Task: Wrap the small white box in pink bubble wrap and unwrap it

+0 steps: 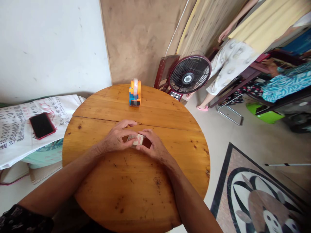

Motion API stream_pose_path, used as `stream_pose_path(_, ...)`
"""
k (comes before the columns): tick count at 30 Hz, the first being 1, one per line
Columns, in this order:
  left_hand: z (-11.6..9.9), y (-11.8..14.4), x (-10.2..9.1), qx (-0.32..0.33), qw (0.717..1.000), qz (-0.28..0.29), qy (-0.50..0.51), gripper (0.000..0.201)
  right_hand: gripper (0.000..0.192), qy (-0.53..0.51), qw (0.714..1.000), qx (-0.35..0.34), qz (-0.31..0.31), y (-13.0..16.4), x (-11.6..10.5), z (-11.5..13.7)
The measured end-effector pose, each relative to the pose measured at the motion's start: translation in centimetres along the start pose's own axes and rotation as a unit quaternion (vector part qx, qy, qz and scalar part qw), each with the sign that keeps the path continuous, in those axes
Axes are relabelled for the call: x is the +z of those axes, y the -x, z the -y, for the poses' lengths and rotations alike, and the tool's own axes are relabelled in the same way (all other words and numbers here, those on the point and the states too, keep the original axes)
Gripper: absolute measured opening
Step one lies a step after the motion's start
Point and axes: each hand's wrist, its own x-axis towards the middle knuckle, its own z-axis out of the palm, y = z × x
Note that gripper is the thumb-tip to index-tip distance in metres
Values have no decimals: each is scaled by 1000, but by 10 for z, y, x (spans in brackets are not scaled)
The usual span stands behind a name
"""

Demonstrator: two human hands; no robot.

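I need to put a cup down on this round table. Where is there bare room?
The round wooden table is bare between the tape dispenser and the hands, along its right edge, and near the viewer between the forearms. The centre is crowded: left hand and right hand close around a small box.

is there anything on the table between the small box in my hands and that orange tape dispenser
Nothing visible. The small box sits between the left hand and right hand near the table's middle, and the tape dispenser stands toward the far edge. Only bare wood of the round table lies between them.
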Motion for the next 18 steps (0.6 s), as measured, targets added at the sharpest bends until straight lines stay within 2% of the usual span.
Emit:
stream_pose_path(3, 0, -1, -3, -28, 999, 14, 7, 28, 62, 12, 1000, 14, 3, 1, -1, 1)
stream_pose_path(11, 6, -2, -11, -89, 991, 82, 54, 45, 68, 37, 999, 18, 13, 1, -2, 1)
stream_pose_path(18, 8, 3, -8, -138, 982, 101, 82, 43, 58, 48, 998, -21, 16, 0, 2, -2)
